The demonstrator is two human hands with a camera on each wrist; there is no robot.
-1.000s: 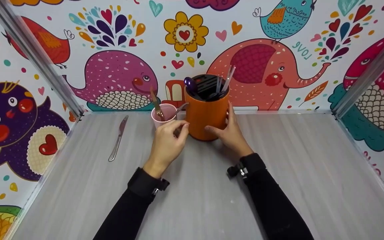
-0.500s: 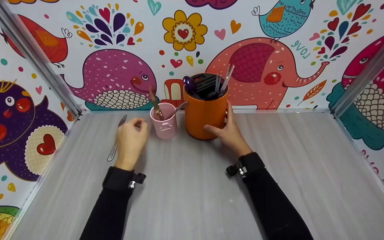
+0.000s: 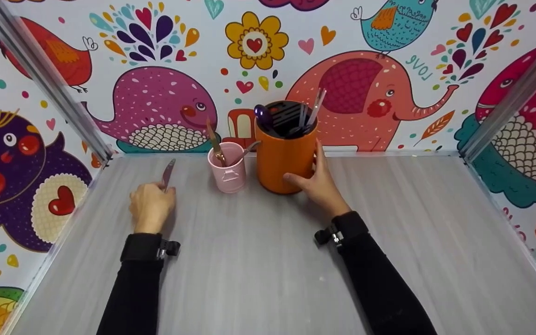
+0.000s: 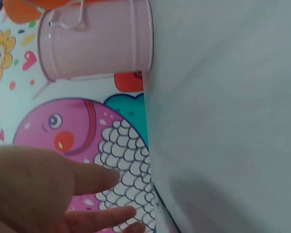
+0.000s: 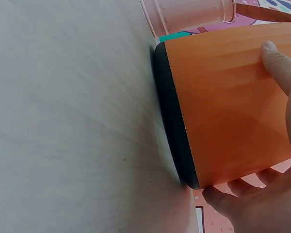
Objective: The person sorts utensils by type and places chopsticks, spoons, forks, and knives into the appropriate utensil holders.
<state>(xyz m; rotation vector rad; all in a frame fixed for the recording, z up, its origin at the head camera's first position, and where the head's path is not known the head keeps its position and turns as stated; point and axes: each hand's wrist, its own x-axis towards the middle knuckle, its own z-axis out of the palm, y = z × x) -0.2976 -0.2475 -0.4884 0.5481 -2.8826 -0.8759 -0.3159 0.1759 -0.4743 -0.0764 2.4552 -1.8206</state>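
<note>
My left hand (image 3: pixel 151 204) is over a silver table knife (image 3: pixel 168 172) at the left of the table and hides the knife's handle; the blade shows beyond the fingers. In the left wrist view, the thumb (image 4: pixel 94 177) and the fingers (image 4: pixel 104 217) stand apart with nothing visible between them. On the other side, my right hand (image 3: pixel 324 188) holds an orange cylindrical utensil holder (image 3: pixel 284 163), thumb on its front and fingers around its right side. A purple spoon (image 3: pixel 263 116) and clear sticks (image 3: pixel 315 109) rise from its slotted black top.
Close to the orange holder's left stands a small pink bucket (image 3: pixel 231 179). Inside it lean a gold-coloured utensil (image 3: pixel 218 151) and a silver handle (image 3: pixel 248 150). A patterned wall (image 3: pixel 170 104) closes off the back of the grey table (image 3: pixel 249 260).
My left hand has moved left from in front of the pink bucket to the table knife, and its fingers have uncurled. My right hand stays on the orange utensil holder.
</note>
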